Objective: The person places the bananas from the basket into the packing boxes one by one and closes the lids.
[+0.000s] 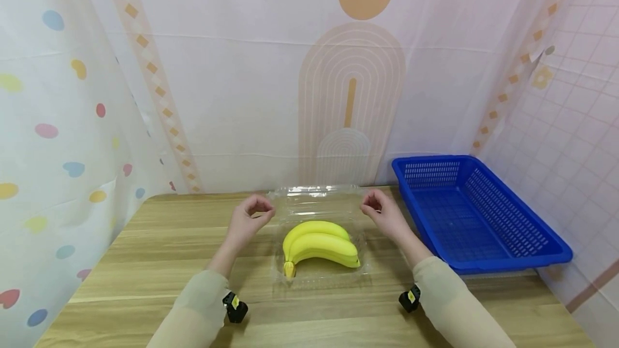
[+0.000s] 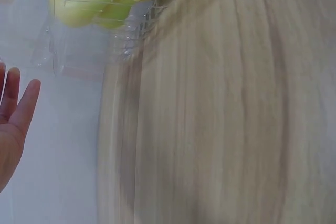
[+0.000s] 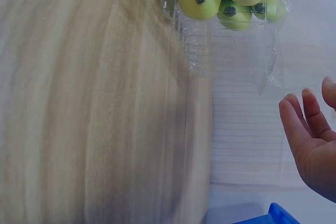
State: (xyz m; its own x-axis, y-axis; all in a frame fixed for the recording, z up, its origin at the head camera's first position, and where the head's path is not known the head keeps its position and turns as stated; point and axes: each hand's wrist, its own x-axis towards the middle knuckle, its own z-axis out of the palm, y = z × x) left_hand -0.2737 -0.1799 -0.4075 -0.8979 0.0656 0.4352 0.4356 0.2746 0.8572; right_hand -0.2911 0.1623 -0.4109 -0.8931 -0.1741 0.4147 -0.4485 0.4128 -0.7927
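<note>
A bunch of yellow bananas (image 1: 319,245) lies in the base of a clear plastic clamshell box (image 1: 321,282) on the table. Behind the fruit, the box's hinged clear lid (image 1: 316,203) is raised. My left hand (image 1: 249,219) is at the lid's left edge, thumb and forefinger pinched together there. At the opposite edge, my right hand (image 1: 384,214) pinches in the same way. Both wrist views show the other fingers of the left hand (image 2: 13,119) and right hand (image 3: 315,140) spread loosely beside the lid; the pinching tips are largely out of frame there.
A blue plastic basket (image 1: 488,219) with slotted sides stands at the right of the wooden table (image 1: 193,246), close beside my right forearm. A patterned curtain (image 1: 242,95) hangs behind the table's far edge.
</note>
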